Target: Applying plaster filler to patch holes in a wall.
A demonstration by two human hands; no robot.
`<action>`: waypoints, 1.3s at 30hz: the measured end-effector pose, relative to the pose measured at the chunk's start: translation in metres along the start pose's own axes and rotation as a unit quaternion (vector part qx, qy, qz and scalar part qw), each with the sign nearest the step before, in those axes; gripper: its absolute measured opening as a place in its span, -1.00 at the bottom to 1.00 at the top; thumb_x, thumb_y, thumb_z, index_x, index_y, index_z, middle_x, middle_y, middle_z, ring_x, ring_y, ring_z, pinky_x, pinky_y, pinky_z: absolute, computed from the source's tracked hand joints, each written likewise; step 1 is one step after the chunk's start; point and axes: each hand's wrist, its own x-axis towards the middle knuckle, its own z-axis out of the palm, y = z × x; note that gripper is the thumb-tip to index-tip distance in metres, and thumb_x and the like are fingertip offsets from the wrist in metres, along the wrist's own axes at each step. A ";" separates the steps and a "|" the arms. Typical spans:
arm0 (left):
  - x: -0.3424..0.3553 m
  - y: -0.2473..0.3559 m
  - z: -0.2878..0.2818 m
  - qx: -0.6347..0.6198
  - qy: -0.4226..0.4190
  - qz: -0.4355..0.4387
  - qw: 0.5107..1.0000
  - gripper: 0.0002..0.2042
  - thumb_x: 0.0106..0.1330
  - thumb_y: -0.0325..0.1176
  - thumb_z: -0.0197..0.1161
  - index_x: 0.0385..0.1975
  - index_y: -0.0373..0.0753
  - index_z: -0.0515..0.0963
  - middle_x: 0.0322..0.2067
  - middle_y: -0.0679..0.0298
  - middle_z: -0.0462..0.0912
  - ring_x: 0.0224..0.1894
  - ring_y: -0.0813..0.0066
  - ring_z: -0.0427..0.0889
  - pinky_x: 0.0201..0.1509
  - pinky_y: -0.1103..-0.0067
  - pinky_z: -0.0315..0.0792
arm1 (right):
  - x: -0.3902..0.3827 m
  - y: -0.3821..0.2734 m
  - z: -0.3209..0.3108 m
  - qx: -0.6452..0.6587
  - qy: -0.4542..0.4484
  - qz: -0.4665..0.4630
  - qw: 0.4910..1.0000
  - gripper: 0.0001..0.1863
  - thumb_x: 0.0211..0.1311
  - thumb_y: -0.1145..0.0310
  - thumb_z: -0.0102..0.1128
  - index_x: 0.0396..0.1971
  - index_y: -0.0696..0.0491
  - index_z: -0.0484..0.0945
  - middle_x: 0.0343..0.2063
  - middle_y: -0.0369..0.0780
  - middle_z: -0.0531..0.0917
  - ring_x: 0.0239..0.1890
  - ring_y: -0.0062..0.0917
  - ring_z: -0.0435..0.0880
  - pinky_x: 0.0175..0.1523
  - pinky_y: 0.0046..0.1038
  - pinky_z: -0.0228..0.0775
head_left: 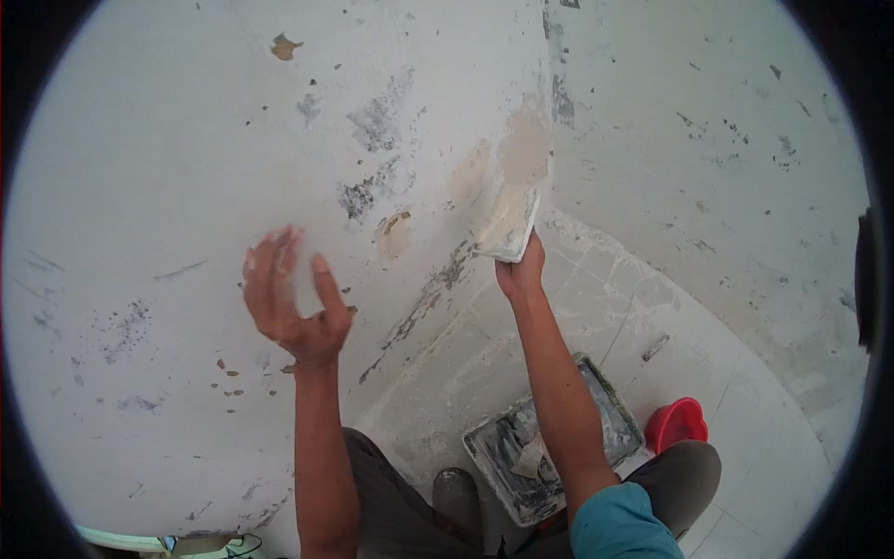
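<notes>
My right hand (521, 265) grips a flat plastering blade (506, 225) smeared with cream filler, held up by the inside corner of the walls, just below a beige patch (526, 144). My left hand (291, 293) is raised in front of the marked white left wall (186, 130), its fingers apart and slightly blurred, holding nothing; whether it touches the wall I cannot tell. A dirty tray (494, 447) with a pale piece (529, 458) in it lies on the floor below my right forearm, partly hidden by it.
The right wall (708, 112) meets the tiled floor (717, 391) at the right. A red plastic bowl (669, 424) sits beside the tray. My legs and a boot (454, 494) are at the bottom. A cable and some unclear items show at the lower left edge.
</notes>
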 end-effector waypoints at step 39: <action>-0.018 -0.016 0.037 0.287 -0.242 -0.034 0.926 0.13 0.20 0.33 0.21 0.52 -0.33 -0.21 0.53 -0.13 -0.39 0.56 -0.09 -0.54 0.51 0.03 -0.70 | 0.090 -0.022 0.039 -0.375 -0.004 -0.270 0.887 -0.66 0.53 0.17 0.06 -0.14 0.20 0.57 -0.38 -0.32 0.60 -0.33 -0.70 0.44 -0.21 -0.59 0.34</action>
